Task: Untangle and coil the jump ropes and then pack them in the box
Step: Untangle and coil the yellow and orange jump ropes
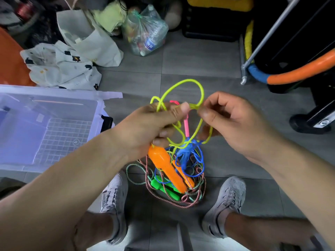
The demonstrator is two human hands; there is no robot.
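Yellow rope (183,84) loops between left hand (154,127) and right hand (233,122)

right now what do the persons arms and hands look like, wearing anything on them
The left hand and right hand are bare: no gloves, rings, watch or bands show. Left forearm and right forearm are bare too, no sleeve in view up to the picture's edge.

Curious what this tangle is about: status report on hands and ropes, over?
Left hand grips yellow-green rope; right hand pinches it. Blue rope, braided rope, orange handles tangled beneath. Clear box: no ropes inside.
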